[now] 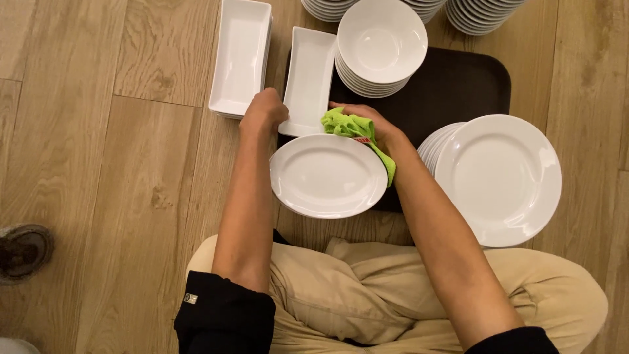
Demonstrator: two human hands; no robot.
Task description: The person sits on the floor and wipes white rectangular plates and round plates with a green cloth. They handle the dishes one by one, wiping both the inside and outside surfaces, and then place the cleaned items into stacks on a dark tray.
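Note:
I sit on a wooden floor with white dishes in front of me. My left hand [263,113] grips the near corner of a white rectangular dish [309,78] that rests partly on a dark tray [458,85]. A bright green cloth [354,128] is bunched in my right hand [373,124], held at the dish's near edge. Just below both hands lies a stack of white oval plates [327,176].
Another stack of rectangular dishes [241,56] lies to the left. A stack of white bowls [381,42] stands on the tray. Round plates [501,177] are piled at right, and more stacks [478,13] sit along the top edge. A round floor fitting [23,251] is at far left.

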